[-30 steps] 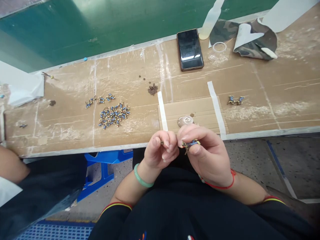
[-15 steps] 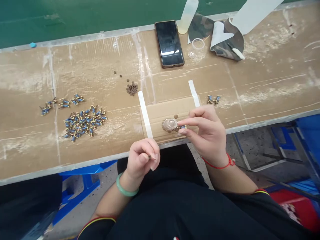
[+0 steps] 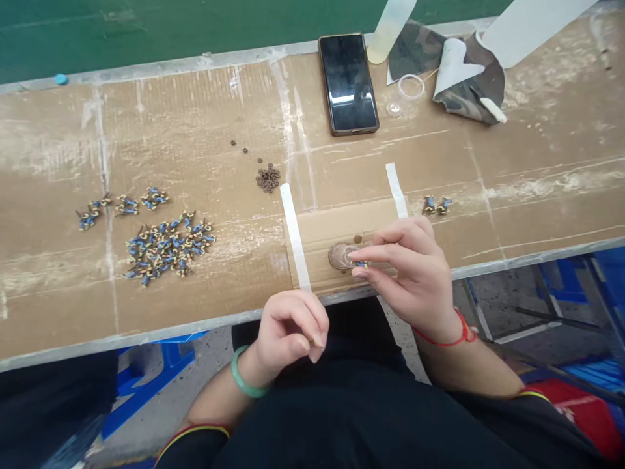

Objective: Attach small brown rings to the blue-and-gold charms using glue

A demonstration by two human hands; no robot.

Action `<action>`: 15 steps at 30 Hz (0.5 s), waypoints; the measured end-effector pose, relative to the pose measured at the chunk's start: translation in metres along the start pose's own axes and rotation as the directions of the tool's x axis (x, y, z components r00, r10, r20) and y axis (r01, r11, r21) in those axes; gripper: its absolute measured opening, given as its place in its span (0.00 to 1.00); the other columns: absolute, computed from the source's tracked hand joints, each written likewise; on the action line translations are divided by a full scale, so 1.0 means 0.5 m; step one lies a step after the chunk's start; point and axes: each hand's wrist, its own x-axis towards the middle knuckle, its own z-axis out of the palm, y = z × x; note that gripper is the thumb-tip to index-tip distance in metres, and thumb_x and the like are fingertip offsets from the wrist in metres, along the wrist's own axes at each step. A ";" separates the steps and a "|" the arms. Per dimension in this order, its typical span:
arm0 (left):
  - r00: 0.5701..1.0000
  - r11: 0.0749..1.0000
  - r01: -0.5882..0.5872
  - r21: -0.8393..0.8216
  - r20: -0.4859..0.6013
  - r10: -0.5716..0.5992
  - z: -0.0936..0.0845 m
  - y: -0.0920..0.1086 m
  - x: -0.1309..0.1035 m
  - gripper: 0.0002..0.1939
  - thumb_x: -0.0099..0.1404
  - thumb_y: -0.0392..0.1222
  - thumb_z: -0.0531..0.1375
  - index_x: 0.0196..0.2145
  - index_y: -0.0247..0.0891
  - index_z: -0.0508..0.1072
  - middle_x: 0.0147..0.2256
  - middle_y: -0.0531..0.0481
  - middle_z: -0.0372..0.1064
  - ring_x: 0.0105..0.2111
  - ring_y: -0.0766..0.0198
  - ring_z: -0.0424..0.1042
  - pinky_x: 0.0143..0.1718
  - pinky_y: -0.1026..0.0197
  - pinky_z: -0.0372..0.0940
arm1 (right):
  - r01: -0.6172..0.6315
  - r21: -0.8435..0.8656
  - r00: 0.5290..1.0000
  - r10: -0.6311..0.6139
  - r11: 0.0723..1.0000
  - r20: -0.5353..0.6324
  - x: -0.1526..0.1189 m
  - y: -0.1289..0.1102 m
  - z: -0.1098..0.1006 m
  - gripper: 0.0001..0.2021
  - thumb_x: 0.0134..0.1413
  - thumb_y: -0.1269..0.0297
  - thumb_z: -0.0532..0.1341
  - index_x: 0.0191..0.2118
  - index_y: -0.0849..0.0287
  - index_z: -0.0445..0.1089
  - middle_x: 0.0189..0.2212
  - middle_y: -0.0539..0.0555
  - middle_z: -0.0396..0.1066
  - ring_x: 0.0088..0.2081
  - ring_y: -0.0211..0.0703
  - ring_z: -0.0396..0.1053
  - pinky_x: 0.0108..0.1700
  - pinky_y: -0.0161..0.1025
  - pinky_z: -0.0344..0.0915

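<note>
My right hand (image 3: 415, 277) pinches a tiny blue-and-yellow figurine (image 3: 361, 264) between thumb and fingertips. The figurine is at the right edge of a small round brown dish (image 3: 336, 256) with a clear, shiny filling, and the fingertips cover part of that dish. Closer to my body, past the table edge, my left hand (image 3: 293, 332) is closed in a pinch. A speck of something brownish shows at its fingertips, too small to name. A brown spot or disc (image 3: 358, 239) lies just behind the dish.
Many similar figurines (image 3: 168, 246) lie in a pile at left, and two figurines (image 3: 437, 205) at right. Small brown rings (image 3: 268, 177) are heaped behind the taped cardboard piece (image 3: 332, 221). Farther back are a phone (image 3: 349, 85), a squeeze bottle (image 3: 385, 39) and camouflage material (image 3: 471, 78).
The view has shifted, so the table things appear farther right and slightly lower. My right fingertips have moved a little left over the dish with the figurine. My left hand keeps its pinch.
</note>
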 end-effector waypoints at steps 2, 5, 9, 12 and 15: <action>1.000 1.000 -0.007 -0.004 -0.005 0.007 0.001 -0.002 -0.001 0.19 0.76 0.51 0.70 0.32 0.35 0.77 0.28 0.55 0.68 0.15 0.80 0.60 0.19 0.73 0.61 | 0.008 -0.009 1.000 -0.008 1.000 -0.002 0.000 0.000 0.002 0.03 0.73 0.63 0.69 0.44 0.50 0.82 0.36 0.52 0.74 0.40 0.47 0.70 0.45 0.49 0.69; 1.000 1.000 -0.007 -0.005 -0.006 0.007 0.001 -0.002 0.000 0.19 0.76 0.51 0.70 0.31 0.35 0.77 0.28 0.56 0.68 0.15 0.80 0.60 0.19 0.73 0.61 | 0.020 -0.001 1.000 -0.020 1.000 -0.005 0.000 -0.002 -0.001 0.02 0.72 0.64 0.69 0.44 0.51 0.82 0.36 0.52 0.74 0.41 0.47 0.69 0.45 0.48 0.69; 1.000 1.000 -0.002 -0.009 -0.009 0.001 0.000 -0.001 0.002 0.18 0.76 0.51 0.70 0.32 0.35 0.78 0.28 0.55 0.68 0.15 0.80 0.59 0.19 0.73 0.61 | 0.031 -0.014 0.999 -0.031 0.999 -0.009 0.000 -0.004 -0.008 0.02 0.72 0.63 0.69 0.44 0.51 0.82 0.36 0.53 0.73 0.42 0.48 0.69 0.45 0.48 0.71; 1.000 1.000 -0.004 -0.028 -0.001 0.004 -0.001 0.001 0.004 0.16 0.76 0.49 0.70 0.34 0.35 0.79 0.29 0.55 0.68 0.16 0.80 0.60 0.19 0.73 0.61 | 0.034 -0.043 0.999 -0.034 0.999 -0.010 0.001 -0.004 -0.012 0.02 0.72 0.64 0.69 0.44 0.50 0.81 0.36 0.54 0.75 0.42 0.50 0.70 0.43 0.48 0.72; 1.000 0.999 -0.007 -0.050 0.006 0.007 -0.003 -0.001 0.002 0.15 0.77 0.48 0.70 0.35 0.35 0.80 0.30 0.55 0.68 0.16 0.80 0.61 0.19 0.74 0.61 | 0.057 -0.059 0.998 -0.057 0.997 -0.002 0.001 -0.004 -0.015 0.02 0.71 0.64 0.70 0.44 0.50 0.81 0.36 0.53 0.76 0.41 0.50 0.70 0.43 0.48 0.72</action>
